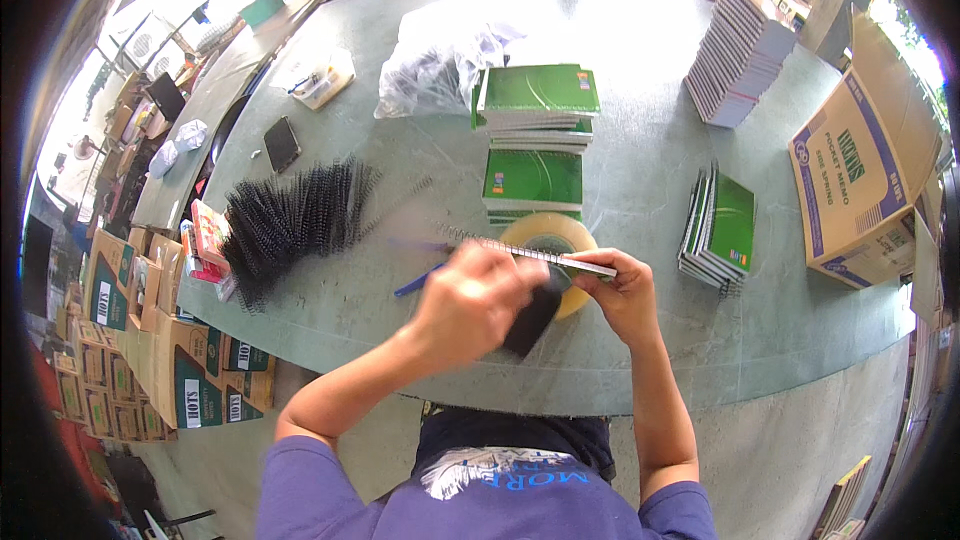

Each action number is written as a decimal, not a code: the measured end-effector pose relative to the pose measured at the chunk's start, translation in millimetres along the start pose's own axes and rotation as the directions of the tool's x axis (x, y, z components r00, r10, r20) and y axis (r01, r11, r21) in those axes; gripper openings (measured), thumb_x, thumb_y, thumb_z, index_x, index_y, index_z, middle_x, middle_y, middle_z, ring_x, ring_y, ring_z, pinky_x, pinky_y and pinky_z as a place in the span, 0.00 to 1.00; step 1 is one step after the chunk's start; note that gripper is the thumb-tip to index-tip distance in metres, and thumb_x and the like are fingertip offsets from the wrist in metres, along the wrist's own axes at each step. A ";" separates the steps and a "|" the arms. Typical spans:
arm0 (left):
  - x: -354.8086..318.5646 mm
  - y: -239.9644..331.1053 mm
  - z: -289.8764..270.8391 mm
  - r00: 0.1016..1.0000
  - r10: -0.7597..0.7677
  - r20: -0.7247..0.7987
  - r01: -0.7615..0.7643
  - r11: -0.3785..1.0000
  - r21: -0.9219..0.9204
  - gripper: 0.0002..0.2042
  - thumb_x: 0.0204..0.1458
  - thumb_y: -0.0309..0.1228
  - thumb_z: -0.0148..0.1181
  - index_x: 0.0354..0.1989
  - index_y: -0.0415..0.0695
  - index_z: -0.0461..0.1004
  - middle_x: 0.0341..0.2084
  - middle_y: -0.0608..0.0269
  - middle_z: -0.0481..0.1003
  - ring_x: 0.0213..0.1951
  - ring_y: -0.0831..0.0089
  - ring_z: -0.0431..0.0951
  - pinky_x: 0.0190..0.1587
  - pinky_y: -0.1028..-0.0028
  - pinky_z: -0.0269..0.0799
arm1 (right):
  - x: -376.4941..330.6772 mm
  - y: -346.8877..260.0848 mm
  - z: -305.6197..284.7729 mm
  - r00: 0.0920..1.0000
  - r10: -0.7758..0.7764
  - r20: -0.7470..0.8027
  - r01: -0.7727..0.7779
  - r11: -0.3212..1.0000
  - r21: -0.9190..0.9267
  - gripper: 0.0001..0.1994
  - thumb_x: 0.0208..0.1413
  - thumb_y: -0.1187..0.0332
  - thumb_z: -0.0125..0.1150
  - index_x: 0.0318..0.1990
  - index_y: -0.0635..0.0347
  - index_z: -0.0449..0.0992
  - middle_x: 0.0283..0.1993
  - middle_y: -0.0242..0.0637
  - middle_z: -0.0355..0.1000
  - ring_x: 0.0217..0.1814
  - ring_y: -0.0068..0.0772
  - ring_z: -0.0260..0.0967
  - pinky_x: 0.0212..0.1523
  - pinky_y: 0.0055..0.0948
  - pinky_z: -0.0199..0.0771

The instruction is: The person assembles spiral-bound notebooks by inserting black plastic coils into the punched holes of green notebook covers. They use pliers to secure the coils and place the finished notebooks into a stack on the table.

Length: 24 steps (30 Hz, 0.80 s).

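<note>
One spiral notepad is edge-on over one tape roll, right hand pinching its end, left hand blurred near its coil, finger state impossible to tell. One phone lies beyond.

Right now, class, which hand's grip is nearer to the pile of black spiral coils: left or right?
Left. The left grip is to the right of the coil pile; the right grip, holding the notebook, is farther right.

Left hand, centre of frame: motion-blurred, fingers indistinct. Tape roll partly covered by notebook. Dark piece, lower centre, partly hidden; I can't identify it. Plastic bag, upper centre: contents unclear.
</note>
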<state>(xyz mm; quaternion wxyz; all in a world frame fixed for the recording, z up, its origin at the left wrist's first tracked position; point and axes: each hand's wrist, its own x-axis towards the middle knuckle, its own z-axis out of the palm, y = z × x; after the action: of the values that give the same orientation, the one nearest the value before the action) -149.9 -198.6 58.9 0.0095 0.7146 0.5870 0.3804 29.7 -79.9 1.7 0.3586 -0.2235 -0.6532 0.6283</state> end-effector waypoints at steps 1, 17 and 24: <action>16.2 3.6 -9.4 0.981 -0.053 -0.187 0.056 0.998 0.008 0.17 0.37 0.20 0.66 0.40 0.46 0.78 0.31 0.58 0.74 0.37 0.59 0.74 0.41 0.63 0.72 | -5.4 5.1 -1.5 1.000 0.028 -0.012 -0.028 1.000 -0.003 0.11 0.50 0.81 0.61 0.43 0.67 0.76 0.40 0.36 0.77 0.41 0.22 0.72 0.45 0.21 0.73; 35.6 0.1 9.2 0.995 -0.092 -0.040 0.089 0.993 -0.077 0.14 0.43 0.22 0.62 0.41 0.46 0.76 0.30 0.57 0.73 0.34 0.60 0.73 0.36 0.65 0.72 | -2.5 6.3 -1.7 0.976 0.191 0.102 -0.190 0.982 -0.018 0.14 0.54 0.81 0.56 0.49 0.63 0.76 0.41 0.32 0.77 0.41 0.17 0.68 0.45 0.20 0.70; -63.8 19.6 55.8 0.896 -0.091 0.434 0.105 0.994 -0.009 0.12 0.47 0.33 0.62 0.40 0.46 0.76 0.37 0.52 0.73 0.40 0.56 0.75 0.39 0.61 0.74 | 3.3 12.6 6.6 0.991 -0.010 0.133 -0.014 0.984 0.177 0.11 0.55 0.78 0.57 0.46 0.66 0.76 0.48 0.41 0.75 0.52 0.29 0.71 0.54 0.25 0.68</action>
<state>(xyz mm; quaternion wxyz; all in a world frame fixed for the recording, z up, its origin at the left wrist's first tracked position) -104.1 -234.5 -5.7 0.1701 0.7505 0.5993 0.2208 20.7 -80.4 -9.7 0.3319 -0.1487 -0.6172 0.6978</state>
